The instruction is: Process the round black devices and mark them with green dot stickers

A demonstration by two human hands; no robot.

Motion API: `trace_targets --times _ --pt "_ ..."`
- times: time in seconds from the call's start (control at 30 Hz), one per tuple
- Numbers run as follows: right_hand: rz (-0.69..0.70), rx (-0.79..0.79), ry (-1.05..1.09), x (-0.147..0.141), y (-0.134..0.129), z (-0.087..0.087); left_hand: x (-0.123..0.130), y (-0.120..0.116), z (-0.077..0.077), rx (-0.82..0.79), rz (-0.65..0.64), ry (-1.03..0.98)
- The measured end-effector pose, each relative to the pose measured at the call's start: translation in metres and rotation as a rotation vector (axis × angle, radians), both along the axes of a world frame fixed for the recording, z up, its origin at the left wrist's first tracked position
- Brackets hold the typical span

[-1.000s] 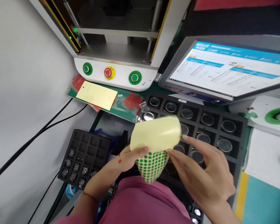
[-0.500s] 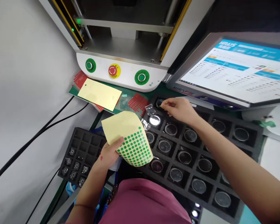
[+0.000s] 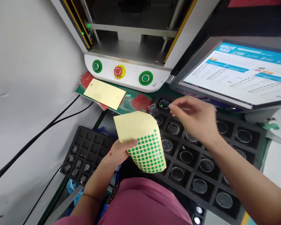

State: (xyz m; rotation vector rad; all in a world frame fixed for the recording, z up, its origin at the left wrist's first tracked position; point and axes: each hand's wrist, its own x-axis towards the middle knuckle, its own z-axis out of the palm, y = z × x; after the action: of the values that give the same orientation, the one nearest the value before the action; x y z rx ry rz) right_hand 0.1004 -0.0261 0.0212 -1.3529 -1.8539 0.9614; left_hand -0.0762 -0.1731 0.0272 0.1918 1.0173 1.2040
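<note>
My left hand (image 3: 119, 152) grips a cream sheet (image 3: 133, 125) with rows of round green stickers (image 3: 147, 153), the thumb on top. The sheet curls over the left part of a black foam tray (image 3: 189, 179) that holds round clear lenses in square pockets. My right hand (image 3: 194, 117) is above the tray's upper rows, its thumb and forefinger pinched close together; nothing can be made out between them. Just left of the fingertips, a green dot (image 3: 161, 106) sits on the lens (image 3: 164, 103) in the top left pocket.
A machine panel (image 3: 128, 78) with green buttons and a red stop button stands behind. To the right is a monitor (image 3: 239, 75). A smaller foam tray (image 3: 86, 145) with small parts, a blank cream card (image 3: 104, 93) and red sticker sheets (image 3: 140, 102) lie at the left and centre.
My right hand has drawn back to the right from the top left lens, where a green dot now shows. The sheet in my left hand has shifted right, over more of the tray.
</note>
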Motion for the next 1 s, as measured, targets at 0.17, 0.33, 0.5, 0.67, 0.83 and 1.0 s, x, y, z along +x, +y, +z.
trace_targets --times 0.17,0.33,0.5,0.67,0.83,1.0 --pt "0.43 0.334 0.02 0.018 -0.063 0.03 0.009 -0.004 0.007 0.018 -0.059 -0.024" --pt "0.339 0.409 0.015 0.026 -0.077 0.023 0.019 -0.006 0.009 -0.007 -0.077 -0.026" --pt "0.201 0.25 0.064 0.03 -0.088 0.02 0.026 -0.009 0.009 0.037 -0.113 -0.045" --pt "0.154 0.279 0.026 0.032 -0.094 0.023 0.026 -0.013 0.008 0.081 -0.162 -0.02" --pt "0.167 0.368 0.076 0.033 -0.096 0.02 0.024 -0.019 0.005 0.094 -0.198 0.044" --pt "0.108 0.382 0.139 0.029 -0.094 0.007 0.028 -0.015 0.002 0.141 -0.155 0.051"
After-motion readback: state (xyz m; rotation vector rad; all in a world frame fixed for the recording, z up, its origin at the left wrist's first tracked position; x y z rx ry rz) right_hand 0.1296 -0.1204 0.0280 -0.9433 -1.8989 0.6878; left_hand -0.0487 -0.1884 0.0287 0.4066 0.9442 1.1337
